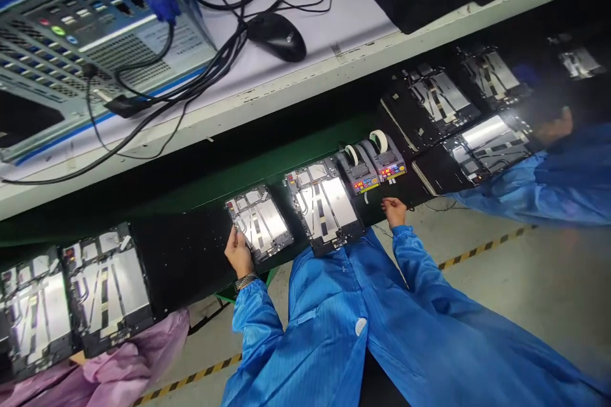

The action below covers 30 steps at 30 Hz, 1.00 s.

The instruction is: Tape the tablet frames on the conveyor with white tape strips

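Head view: left hand (237, 253), fingers (233, 236) slightly spread, on lower-left edge of a metal-backed tablet panel (260, 222); firmness of hold impossible to tell. Panel flat on black conveyor belt (181, 261), just beside a second panel (324, 203). Right hand (394, 212), fingertips (387, 203) pinched together, just below two tape dispensers (370, 162), apart from both panels; anything held too small to tell. Dark wristband (245, 281) on left wrist. Farther along belt, a co-worker's hand (556, 127) near another panel (487, 143).
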Tool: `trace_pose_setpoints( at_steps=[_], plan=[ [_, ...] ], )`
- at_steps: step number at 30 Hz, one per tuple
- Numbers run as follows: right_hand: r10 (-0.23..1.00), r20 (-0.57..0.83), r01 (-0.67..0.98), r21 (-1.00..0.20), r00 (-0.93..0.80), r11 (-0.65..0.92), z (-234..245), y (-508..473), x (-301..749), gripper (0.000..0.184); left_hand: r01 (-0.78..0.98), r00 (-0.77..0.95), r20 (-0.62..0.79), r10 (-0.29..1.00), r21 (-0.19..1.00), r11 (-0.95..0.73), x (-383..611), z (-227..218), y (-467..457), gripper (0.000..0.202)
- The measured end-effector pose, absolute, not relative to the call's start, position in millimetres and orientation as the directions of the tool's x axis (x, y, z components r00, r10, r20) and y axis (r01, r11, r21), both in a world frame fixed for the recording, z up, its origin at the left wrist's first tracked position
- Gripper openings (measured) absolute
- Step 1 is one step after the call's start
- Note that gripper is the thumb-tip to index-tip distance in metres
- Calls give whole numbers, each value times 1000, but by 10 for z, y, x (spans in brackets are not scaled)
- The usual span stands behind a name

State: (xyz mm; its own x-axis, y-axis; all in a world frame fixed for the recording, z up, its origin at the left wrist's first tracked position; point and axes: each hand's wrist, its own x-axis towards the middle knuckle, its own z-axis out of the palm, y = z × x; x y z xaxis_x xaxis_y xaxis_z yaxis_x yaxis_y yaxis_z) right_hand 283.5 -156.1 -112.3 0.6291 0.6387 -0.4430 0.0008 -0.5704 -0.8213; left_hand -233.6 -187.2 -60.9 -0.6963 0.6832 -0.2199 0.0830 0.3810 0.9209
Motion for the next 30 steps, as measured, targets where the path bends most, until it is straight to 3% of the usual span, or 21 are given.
trace_pose_setpoints(
  at_steps=[9,14,18,22,25,27,30],
  plan=[
    [753,-575,-42,-803,319,-595,-1104,-1187,2598,52,412,-782,63,620,799,438,-2288,-390,-1800,41],
    [716,-592,-35,-779,371,-626,-946,-1338,2660,61,398,-734,55,677,842,363,-2025,-16,-1652,33],
    [764,-556,65,-794,328,-605,-493,-1305,2800,57,365,-581,-8,814,891,269,-1638,261,-1435,28],
    [914,-406,317,-868,-13,-381,390,-910,2593,46,338,-328,-66,942,923,182,-1246,410,-1185,31],
    [873,-320,457,-880,-367,-130,1000,-517,2064,33,296,-231,-115,966,938,182,-1046,428,-1048,36],
    [780,-348,583,-812,-520,27,1227,-303,1632,22,271,-206,-149,967,941,202,-970,422,-1004,38],
    [725,-421,742,-644,-545,184,1282,-109,1104,18,229,-197,-182,963,947,226,-916,416,-1004,38]
  ],
)
